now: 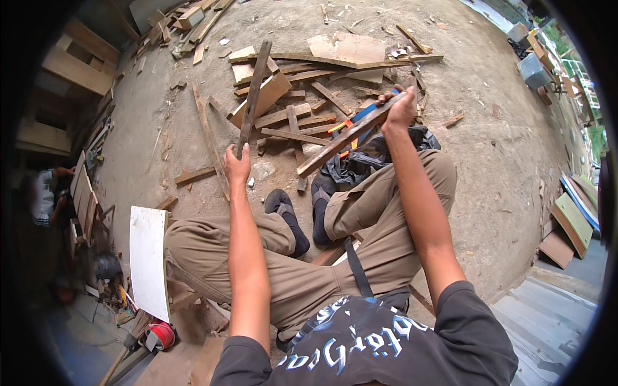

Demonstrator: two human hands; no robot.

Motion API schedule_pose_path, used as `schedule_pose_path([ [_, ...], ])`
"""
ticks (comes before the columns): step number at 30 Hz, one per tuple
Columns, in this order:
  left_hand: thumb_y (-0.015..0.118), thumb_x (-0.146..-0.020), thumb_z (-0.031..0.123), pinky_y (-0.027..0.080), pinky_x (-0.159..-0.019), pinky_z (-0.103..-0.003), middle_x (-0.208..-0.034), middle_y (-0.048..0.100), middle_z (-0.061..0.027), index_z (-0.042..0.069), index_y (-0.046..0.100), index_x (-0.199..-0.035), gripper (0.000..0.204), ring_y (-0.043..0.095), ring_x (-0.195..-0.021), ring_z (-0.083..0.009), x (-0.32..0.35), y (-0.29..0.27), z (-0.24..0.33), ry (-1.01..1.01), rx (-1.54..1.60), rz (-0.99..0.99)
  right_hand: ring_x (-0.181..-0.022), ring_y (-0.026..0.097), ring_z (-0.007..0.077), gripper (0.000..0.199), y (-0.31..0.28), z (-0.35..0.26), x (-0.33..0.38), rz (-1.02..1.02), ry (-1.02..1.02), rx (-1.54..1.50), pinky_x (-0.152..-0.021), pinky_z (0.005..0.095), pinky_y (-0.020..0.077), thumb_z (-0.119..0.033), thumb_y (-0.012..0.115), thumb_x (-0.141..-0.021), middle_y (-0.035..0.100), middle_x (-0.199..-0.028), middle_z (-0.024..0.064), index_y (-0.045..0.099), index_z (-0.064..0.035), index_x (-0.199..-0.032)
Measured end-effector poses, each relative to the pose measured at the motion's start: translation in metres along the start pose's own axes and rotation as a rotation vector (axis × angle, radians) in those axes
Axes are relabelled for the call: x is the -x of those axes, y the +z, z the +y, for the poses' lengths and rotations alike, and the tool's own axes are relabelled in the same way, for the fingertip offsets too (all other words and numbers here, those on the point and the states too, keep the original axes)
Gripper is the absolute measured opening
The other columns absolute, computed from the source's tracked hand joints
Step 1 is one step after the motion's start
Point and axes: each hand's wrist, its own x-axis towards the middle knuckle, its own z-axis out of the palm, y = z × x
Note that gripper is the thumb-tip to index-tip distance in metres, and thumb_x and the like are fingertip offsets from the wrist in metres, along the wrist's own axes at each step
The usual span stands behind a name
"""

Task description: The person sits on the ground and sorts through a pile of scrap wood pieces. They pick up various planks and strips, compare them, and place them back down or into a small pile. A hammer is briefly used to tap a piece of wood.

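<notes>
My left hand (237,164) is closed round the lower end of a long dark wooden strip (255,93), which points up and away from me. My right hand (399,112), raised over my right knee, grips a shorter wooden strip (341,144) that slants down toward the middle. Just behind this strip is a blue and orange tool (339,128), partly hidden; I cannot tell whether my right fingers also touch it. Beyond my feet lies a loose pile of wooden strips (302,122) and broken boards. A black plastic bag (351,167) lies crumpled by my right leg.
A white board (149,257) stands by my left knee, near a red round reel-like item (161,335). Scrap wood (193,18) lies at the far left. Another person (45,196) is in the shade at left. Leaning panels (571,215) and a grey-blue bin (534,71) are at right.
</notes>
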Motion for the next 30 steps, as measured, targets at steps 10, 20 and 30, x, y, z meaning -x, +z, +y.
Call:
schedule_pose_path([
  [10, 0.057, -0.098, 0.034, 0.047, -0.059, -0.027, -0.076, 0.058, 0.0000, 0.004, 0.058, -0.111, 0.033, 0.055, -0.065, -0.0097, 0.083, -0.016, 0.145, 0.096, 0.443, -1.001, -0.068, 0.061, 0.0227, 0.057, 0.024, 0.104, 0.042, -0.182, 0.283, 0.099, -0.066, 0.0393, 0.0543, -0.055, 0.033, -0.099, 0.061, -0.081, 0.0118, 0.047, -0.0020, -0.112],
  [20, 0.040, -0.098, 0.057, 0.038, -0.046, -0.022, -0.063, 0.046, 0.0036, 0.007, 0.058, -0.097, 0.054, 0.044, -0.051, -0.0056, -0.006, -0.089, 0.143, -0.276, 0.506, -0.723, -0.106, 0.057, 0.0381, 0.053, -0.041, 0.142, 0.044, -0.885, -0.160, 1.595, -0.085, 0.0476, 0.0465, -0.043, 0.062, -0.088, 0.058, -0.109, 0.0224, 0.052, 0.0016, -0.115],
  [30, 0.044, -0.097, 0.056, 0.045, -0.052, -0.025, -0.065, 0.055, -0.0017, 0.006, 0.056, -0.091, 0.052, 0.052, -0.053, -0.0097, -0.005, -0.033, 0.097, -0.384, 0.719, -0.490, -0.110, 0.054, 0.0447, 0.060, -0.088, 0.177, 0.001, -0.900, -0.091, 1.819, -0.091, 0.0531, 0.0461, -0.037, 0.068, -0.084, 0.050, -0.118, 0.0287, 0.045, 0.0026, -0.123],
])
